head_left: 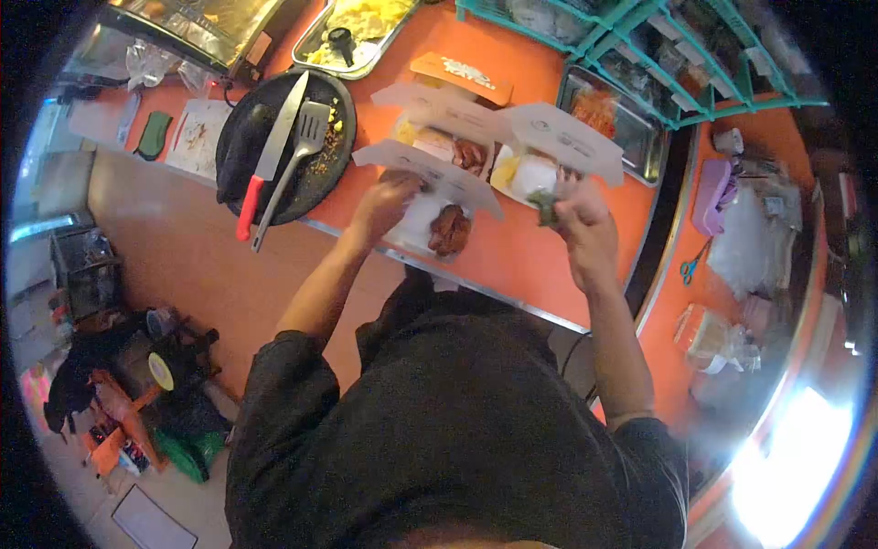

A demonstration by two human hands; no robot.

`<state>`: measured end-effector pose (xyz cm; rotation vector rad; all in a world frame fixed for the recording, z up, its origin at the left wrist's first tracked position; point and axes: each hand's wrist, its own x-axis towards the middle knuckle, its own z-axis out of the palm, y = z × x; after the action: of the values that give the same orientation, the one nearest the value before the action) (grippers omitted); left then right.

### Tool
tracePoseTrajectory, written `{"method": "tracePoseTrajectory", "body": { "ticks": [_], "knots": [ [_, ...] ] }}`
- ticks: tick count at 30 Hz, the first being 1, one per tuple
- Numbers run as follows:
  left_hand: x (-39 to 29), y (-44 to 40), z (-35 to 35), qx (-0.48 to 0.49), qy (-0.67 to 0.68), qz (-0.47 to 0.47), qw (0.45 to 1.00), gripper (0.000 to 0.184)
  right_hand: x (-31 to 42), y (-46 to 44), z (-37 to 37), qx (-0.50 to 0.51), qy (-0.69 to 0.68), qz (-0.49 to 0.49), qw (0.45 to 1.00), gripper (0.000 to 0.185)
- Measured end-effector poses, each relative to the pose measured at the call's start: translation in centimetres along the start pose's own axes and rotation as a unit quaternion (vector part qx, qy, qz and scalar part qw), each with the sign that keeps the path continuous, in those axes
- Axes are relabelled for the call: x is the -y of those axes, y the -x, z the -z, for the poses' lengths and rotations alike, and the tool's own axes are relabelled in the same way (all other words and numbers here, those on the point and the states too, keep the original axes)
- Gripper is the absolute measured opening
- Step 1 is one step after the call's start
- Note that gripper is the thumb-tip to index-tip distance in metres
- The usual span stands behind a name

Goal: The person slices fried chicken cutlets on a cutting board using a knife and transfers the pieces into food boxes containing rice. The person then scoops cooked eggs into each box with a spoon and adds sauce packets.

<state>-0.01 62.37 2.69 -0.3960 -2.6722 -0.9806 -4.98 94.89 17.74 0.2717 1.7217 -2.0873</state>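
Observation:
My right hand (588,227) pinches a small bunch of green leaves (546,209) at the front edge of the right-hand takeout box (515,194). White rice (535,176) and something yellow lie in that box under its raised white lid (569,139). My left hand (382,203) is at the left side of the front takeout box (407,229), its fingers curled and blurred near the lid (439,176); what they hold is unclear. Brown meat (450,229) sits in this box beside something white. Behind it, another box holds browned pieces (469,156).
To the left, a red-handled knife (274,142) and a slotted turner (311,128) lie across a round dark board (240,137). A metal tray (366,66) of yellow food stands behind. Teal racks (604,41) and a tray of orange shreds (594,108) occupy the back right.

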Motion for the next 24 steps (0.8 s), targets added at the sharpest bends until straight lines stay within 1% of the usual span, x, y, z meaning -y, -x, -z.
{"method": "tracePoseTrajectory", "body": {
  "ticks": [1,2,4,5,6,7,9,10,12,13,15,16,17,18,19,20,21,22,23,24],
  "knots": [
    [0.2,0.0,0.0,-0.018,-0.039,-0.075,0.996,0.022,0.2,-1.0,-2.0,0.015,0.112,0.083,0.990,0.018],
    [-0.4,0.0,0.2,-0.043,-0.064,-0.075,0.994,0.020,0.3,-2.1,-4.0,0.030,0.222,0.162,0.961,0.012],
    [-0.9,-0.3,0.5,-0.054,-0.068,-0.085,0.993,0.020,0.5,-5.1,-8.1,0.018,0.320,0.279,0.905,0.011],
    [-1.0,-0.2,0.6,-0.056,-0.075,-0.092,0.991,0.020,-0.2,-7.4,-9.1,0.035,0.384,0.348,0.855,0.010],
    [-0.8,0.1,0.4,0.008,-0.084,-0.056,0.995,0.019,-1.3,-9.9,-9.7,0.053,0.442,0.415,0.794,0.010],
    [-1.0,0.1,0.5,-0.002,-0.083,-0.056,0.995,0.019,-1.8,-12.0,-10.5,0.056,0.447,0.420,0.788,0.010],
    [-1.3,-0.3,0.6,0.060,-0.053,0.004,0.997,0.020,-3.0,-15.1,-11.9,0.195,0.567,0.401,0.692,0.013],
    [-1.4,-0.3,0.5,0.055,-0.053,0.005,0.997,0.020,-4.1,-16.0,-12.2,0.198,0.568,0.404,0.689,0.013],
    [-1.3,-0.2,-0.1,0.088,-0.046,0.042,0.994,0.023,-5.9,-17.3,-12.9,0.240,0.613,0.390,0.643,0.018],
    [-1.3,0.0,-0.4,0.108,-0.040,0.059,0.992,0.024,-6.7,-17.8,-13.2,0.237,0.614,0.390,0.644,0.018],
    [-1.7,0.0,0.0,0.127,-0.025,0.046,0.991,0.026,-7.0,-17.9,-14.0,0.215,0.661,0.248,0.675,0.026],
    [-1.7,-0.1,-0.1,0.121,-0.040,0.046,0.991,0.026,-6.8,-17.7,-13.5,0.230,0.592,0.239,0.734,0.031],
    [-1.8,0.0,-0.1,0.116,-0.054,0.044,0.991,0.026,-6.9,-17.7,-13.2,0.220,0.594,0.238,0.736,0.031],
    [-1.9,0.3,-0.2,0.120,-0.050,0.032,0.991,0.026,-7.3,-17.7,-12.9,0.237,0.546,0.290,0.749,0.034],
    [-1.8,0.4,-0.1,0.152,-0.051,0.048,0.986,0.027,-7.2,-17.8,-12.1,0.247,0.498,0.344,0.756,0.037],
    [-1.8,0.0,-0.3,0.182,-0.051,0.057,0.980,0.027,-2.2,-14.0,-13.1,0.254,0.557,0.130,0.780,0.038],
    [-1.8,0.2,-0.1,0.169,-0.025,0.040,0.984,0.028,-1.0,-12.4,-11.4,0.227,0.564,0.130,0.783,0.038],
    [-2.1,0.3,0.4,0.155,0.000,0.025,0.988,0.030,0.1,-11.3,-9.8,0.205,0.480,0.181,0.834,0.035],
    [-3.0,0.0,1.5,0.166,0.022,0.049,0.985,0.032,1.1,-10.8,-8.4,0.185,0.388,0.234,0.872,0.031],
    [-4.0,-0.5,2.9,0.178,0.040,0.076,0.980,0.036,2.3,-10.7,-5.9,0.107,0.401,0.265,0.870,0.024]
  ]
}}
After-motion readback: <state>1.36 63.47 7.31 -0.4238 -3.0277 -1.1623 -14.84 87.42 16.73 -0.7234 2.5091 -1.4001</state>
